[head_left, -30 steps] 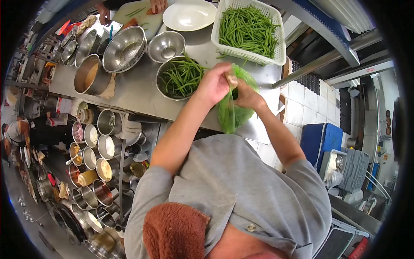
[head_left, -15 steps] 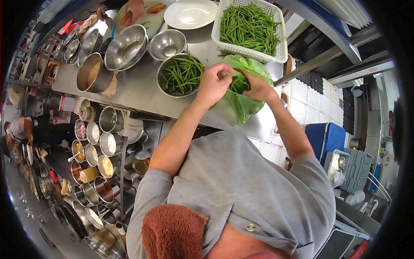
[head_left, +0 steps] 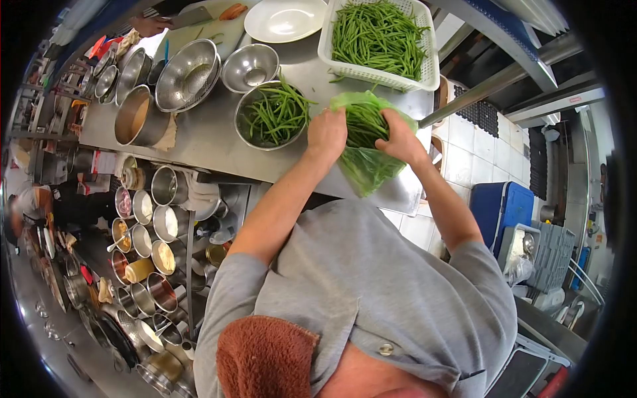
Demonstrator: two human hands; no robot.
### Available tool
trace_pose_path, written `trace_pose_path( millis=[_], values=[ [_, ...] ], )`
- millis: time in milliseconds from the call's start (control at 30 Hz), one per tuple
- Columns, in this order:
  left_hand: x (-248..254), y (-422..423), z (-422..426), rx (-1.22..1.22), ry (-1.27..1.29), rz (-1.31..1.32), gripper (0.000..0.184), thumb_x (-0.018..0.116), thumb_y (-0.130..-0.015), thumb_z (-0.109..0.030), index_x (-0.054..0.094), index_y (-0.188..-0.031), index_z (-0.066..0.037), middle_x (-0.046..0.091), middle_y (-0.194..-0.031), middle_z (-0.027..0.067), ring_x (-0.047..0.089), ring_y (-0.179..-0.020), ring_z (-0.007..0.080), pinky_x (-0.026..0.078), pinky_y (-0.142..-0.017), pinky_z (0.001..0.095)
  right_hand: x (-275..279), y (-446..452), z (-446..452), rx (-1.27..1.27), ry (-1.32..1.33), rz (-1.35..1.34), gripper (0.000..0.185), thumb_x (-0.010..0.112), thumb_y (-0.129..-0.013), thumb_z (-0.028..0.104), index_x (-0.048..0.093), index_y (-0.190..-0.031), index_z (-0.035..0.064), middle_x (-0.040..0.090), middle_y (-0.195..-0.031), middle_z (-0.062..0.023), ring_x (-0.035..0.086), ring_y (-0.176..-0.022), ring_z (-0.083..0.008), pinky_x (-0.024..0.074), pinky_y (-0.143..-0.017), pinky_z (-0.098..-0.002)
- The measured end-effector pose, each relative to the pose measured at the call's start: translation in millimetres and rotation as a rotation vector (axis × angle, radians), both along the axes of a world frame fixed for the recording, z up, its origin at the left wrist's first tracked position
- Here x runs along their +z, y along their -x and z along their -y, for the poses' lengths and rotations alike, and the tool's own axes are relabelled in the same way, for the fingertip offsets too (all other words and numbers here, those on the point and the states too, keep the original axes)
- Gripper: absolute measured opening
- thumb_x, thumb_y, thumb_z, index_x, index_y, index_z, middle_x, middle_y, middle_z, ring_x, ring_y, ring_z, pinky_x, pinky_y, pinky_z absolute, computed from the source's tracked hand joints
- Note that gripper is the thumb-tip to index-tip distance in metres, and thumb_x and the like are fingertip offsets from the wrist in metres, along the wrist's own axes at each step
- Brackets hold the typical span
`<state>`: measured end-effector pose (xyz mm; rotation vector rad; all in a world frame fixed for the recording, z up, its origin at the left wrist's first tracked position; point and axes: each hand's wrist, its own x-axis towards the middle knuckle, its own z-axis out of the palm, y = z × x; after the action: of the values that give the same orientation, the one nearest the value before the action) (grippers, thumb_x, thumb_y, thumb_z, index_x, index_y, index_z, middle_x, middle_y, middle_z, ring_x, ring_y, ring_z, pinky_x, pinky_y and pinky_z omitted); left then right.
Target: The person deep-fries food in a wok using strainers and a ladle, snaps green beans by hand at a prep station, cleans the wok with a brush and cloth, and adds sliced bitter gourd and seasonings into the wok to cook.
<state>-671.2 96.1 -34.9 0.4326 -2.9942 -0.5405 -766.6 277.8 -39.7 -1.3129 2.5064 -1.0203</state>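
A thin green plastic bag [head_left: 373, 169] stands at the table's front edge, its mouth spread wide. Green beans [head_left: 363, 124] show inside it, bundled lengthwise. On the bag's left rim my left hand [head_left: 326, 134] is closed, its fingertips partly hidden. My right hand [head_left: 402, 138] grips the opposite rim, with the thumb against the beans. Just left of my left hand sits a steel bowl [head_left: 247, 136] heaped with more green beans [head_left: 273, 114]. Behind the bag, a white perforated basket [head_left: 371, 74] holds a large pile of green beans [head_left: 379, 40].
Left along the steel table [head_left: 206, 149] stand an empty steel bowl [head_left: 251, 68], a colander [head_left: 189, 76] and a deep pot [head_left: 141, 116]. A white plate [head_left: 285, 20] lies at the back. Another person's hand [head_left: 150, 26] holds a knife [head_left: 189, 18] by a cutting board [head_left: 222, 41].
My left hand has moved down to the bag's left rim and closed on it. The bag's mouth is wider, showing more beans. The other person's hand has shifted left, now with a knife.
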Motion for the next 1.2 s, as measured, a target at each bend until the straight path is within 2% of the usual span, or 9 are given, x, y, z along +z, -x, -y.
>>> trace_pose_path(
  millis=[233,333,400,600,800,900,1067,1133,1200],
  values=[
    [-3.3,5.7,7.2,0.042,-0.152,0.127,0.019,0.055,-0.078,-0.009,0.059,-0.094,0.001,0.065,-0.085,0.023,0.063,-0.082,0.0396,0.052,-0.074,0.0469,17.9,-13.4,14.0,0.021,-0.168,-0.041,0.051,0.072,-0.065,0.015,0.05,-0.108,-0.0023,0.055,-0.103,-0.021,0.054,-0.1,-0.0377,0.0458,-0.085,-0.0412],
    [-3.5,8.5,6.9,0.014,-0.239,0.008,0.019,0.055,-0.076,-0.006,0.059,-0.092,0.003,0.065,-0.087,0.0247,0.063,-0.084,0.0409,0.051,-0.075,0.0476,-1.7,-21.6,31.7,0.074,-0.299,-0.066,0.054,0.077,-0.066,0.026,0.053,-0.107,-0.0001,0.056,-0.1,-0.0195,0.056,-0.097,-0.035,0.0468,-0.085,-0.0407],
    [-3.5,8.9,5.1,0.03,-0.244,0.029,0.018,0.055,-0.076,-0.005,0.059,-0.091,0.004,0.064,-0.086,0.0255,0.062,-0.084,0.0413,0.05,-0.076,0.0478,-16.1,-27.9,39.5,0.072,-0.358,-0.285,0.061,0.079,-0.065,0.037,0.054,-0.109,0.0023,0.058,-0.097,-0.0172,0.057,-0.094,-0.0337,0.0479,-0.085,-0.0408],
    [-7.4,2.1,2.7,0.036,-0.184,0.017,0.018,0.054,-0.076,-0.003,0.059,-0.091,0.006,0.063,-0.09,0.0283,0.062,-0.085,0.0428,0.051,-0.078,0.0462,3.5,-0.3,38.7,0.149,-0.448,0.026,0.043,0.072,-0.064,0.017,0.062,-0.104,0.0048,0.065,-0.095,-0.0197,0.061,-0.094,-0.0334,0.0488,-0.085,-0.0406],
    [-9.1,3.8,8.3,0.083,-0.213,0.075,0.026,0.056,-0.076,-0.004,0.058,-0.1,0.006,0.061,-0.098,0.0291,0.059,-0.095,0.0428,0.049,-0.084,0.0443,16.7,18.2,9.2,0.154,-0.203,0.152,0.043,0.07,-0.065,0.012,0.06,-0.106,0.0006,0.066,-0.096,-0.0187,0.063,-0.091,-0.03,0.0487,-0.081,-0.0371],
    [-13.4,4.9,9.0,0.098,-0.306,0.134,0.035,0.055,-0.075,-0.004,0.056,-0.108,0.005,0.06,-0.101,0.0301,0.057,-0.098,0.0424,0.048,-0.087,0.0434,25.6,20.1,-2.7,0.022,0.124,0.468,0.037,0.065,-0.07,0.005,0.058,-0.105,-0.0028,0.064,-0.088,-0.0103,0.057,-0.081,-0.0164,0.0465,-0.078,-0.0294],
    [16.9,-5.8,-3.5,-0.038,-0.32,0.177,0.042,0.054,-0.073,-0.002,0.055,-0.114,0.005,0.059,-0.104,0.0301,0.055,-0.105,0.0417,0.046,-0.091,0.0416,48.3,27.2,15.2,-0.04,0.155,0.19,0.033,0.064,-0.071,0.005,0.058,-0.103,-0.0018,0.062,-0.088,-0.0071,0.054,-0.079,-0.0139,0.0461,-0.077,-0.028],
    [15.4,-15.5,-4.0,-0.089,-0.361,-0.033,0.042,0.056,-0.074,-0.003,0.055,-0.116,0.003,0.059,-0.105,0.0308,0.053,-0.108,0.0438,0.043,-0.096,0.0428,60.4,28.5,31.2,0.024,0.365,0.429,0.034,0.065,-0.071,0.007,0.058,-0.103,-0.0017,0.061,-0.087,-0.0065,0.054,-0.079,-0.014,0.0458,-0.077,-0.0285],
    [28.0,-30.9,-5.4,-0.067,-0.317,-0.141,0.042,0.057,-0.074,-0.004,0.055,-0.116,0.002,0.056,-0.11,0.0308,0.051,-0.111,0.0448,0.041,-0.098,0.0433,69.8,30.3,48.5,0.048,0.399,0.381,0.038,0.067,-0.07,0.01,0.058,-0.104,-0.0019,0.062,-0.088,-0.0063,0.054,-0.079,-0.0143,0.0459,-0.077,-0.0284]
  ],
)
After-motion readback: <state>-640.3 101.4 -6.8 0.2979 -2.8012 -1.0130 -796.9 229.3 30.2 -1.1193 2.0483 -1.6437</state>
